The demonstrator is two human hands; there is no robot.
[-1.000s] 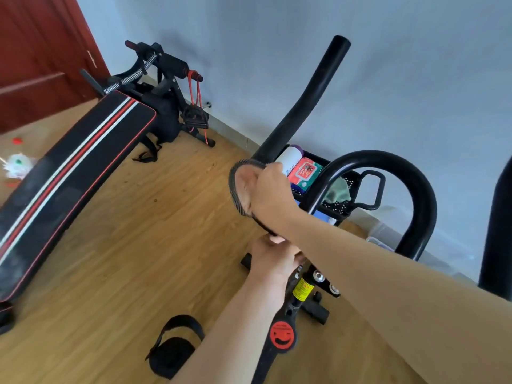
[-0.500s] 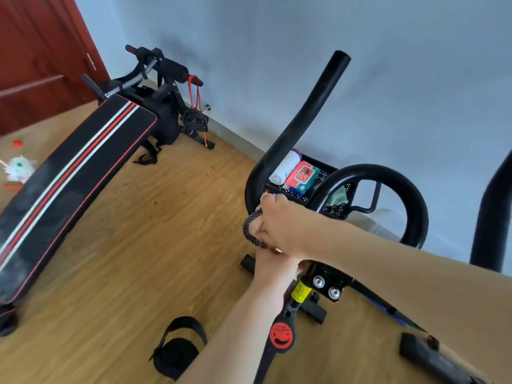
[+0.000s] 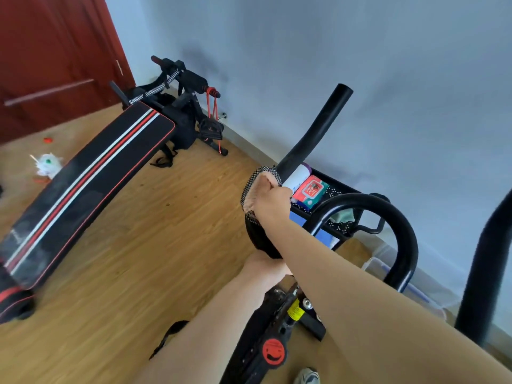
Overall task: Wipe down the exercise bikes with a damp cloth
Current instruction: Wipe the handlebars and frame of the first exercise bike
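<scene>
Bright, even daylight; soft focus, wide-angle bending at edges.

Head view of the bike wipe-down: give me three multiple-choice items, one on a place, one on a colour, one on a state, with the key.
1. Where is the cloth?
A. On the floor.
B. Wrapped round the black handlebar.
C. Draped over the door.

2. Which stripes run along the sit-up bench?
A. Red and white.
B. Blue and yellow.
C. Green only.

3. What is the right hand doing?
A. Hanging idle.
B. Pressing flat on the wall.
C. Gripping the cloth.

Key:
1 B, the cloth curls round the bar below its upright end.
2 A, red and white lines run lengthwise on the black pad.
3 C, its fingers curl over the cloth on the bar.
</scene>
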